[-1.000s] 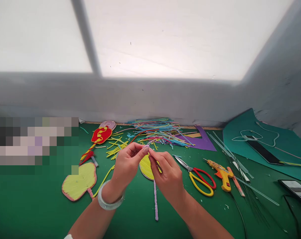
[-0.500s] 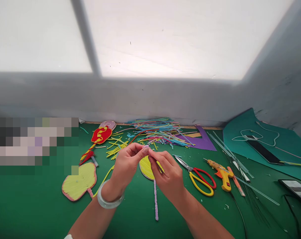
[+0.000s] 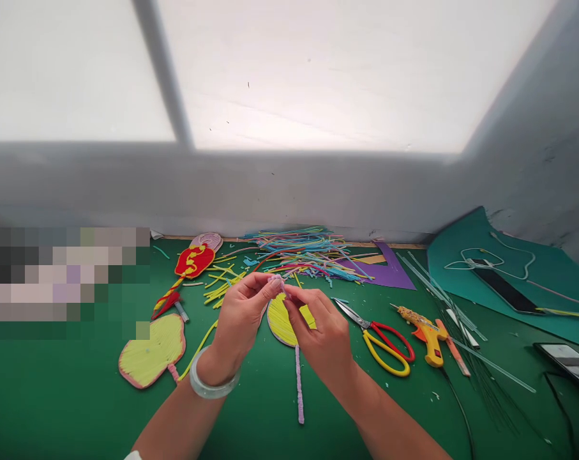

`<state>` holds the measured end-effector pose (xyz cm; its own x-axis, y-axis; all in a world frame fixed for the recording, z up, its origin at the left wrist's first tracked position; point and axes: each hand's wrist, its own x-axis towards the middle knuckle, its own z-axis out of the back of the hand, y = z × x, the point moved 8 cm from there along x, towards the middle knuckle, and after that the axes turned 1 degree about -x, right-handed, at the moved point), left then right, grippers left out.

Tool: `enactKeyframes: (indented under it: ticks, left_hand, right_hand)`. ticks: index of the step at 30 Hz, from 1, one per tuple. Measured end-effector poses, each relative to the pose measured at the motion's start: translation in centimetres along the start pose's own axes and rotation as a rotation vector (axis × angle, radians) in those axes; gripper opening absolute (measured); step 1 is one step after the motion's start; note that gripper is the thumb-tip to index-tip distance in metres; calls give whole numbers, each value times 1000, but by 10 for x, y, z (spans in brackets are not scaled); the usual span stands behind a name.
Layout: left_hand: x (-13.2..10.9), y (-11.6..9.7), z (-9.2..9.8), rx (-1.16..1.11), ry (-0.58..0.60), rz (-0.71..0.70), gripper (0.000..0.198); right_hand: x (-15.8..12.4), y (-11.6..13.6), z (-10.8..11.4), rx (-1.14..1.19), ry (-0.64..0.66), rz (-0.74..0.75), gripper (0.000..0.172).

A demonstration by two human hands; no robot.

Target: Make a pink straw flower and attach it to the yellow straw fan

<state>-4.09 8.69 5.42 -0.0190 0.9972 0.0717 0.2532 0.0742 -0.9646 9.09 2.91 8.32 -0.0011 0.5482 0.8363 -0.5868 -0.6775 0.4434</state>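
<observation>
Between thumb and fingertips, my left hand pinches a small curled lilac pipe cleaner. My right hand is closed in a pinch on the lower end of the same piece, its fingertips just to the right. Both hands are raised over a yellow round fan with a lilac edge and a wrapped lilac handle, partly hidden by my right hand. Left of my wrist lies another yellow fan-like shape with a pinkish edge and a short stem.
Scissors and a yellow glue gun lie to the right, near clear sticks. Behind my hands is a heap of coloured pipe cleaners beside purple sheet. A red decorated piece lies back left; a phone rests right.
The fingertips of my two hands have drawn slightly apart, and more of the lilac pipe cleaner shows between them. The things on the table stay in place.
</observation>
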Motion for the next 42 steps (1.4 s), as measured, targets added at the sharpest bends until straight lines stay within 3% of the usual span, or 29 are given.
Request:
enactKeyframes:
  ticks: [6, 29, 42]
  left_hand:
    - [1, 0, -2, -49, 7, -3, 33]
    - [0, 4, -1, -8, 30, -9, 28]
    - [1, -4, -4, 168, 119, -29, 32]
  right_hand:
    - [-2, -2, 0, -14, -8, -17, 18]
    - [0, 8, 5, -98, -61, 116, 18]
    - [5, 5, 5, -161, 44, 202, 15]
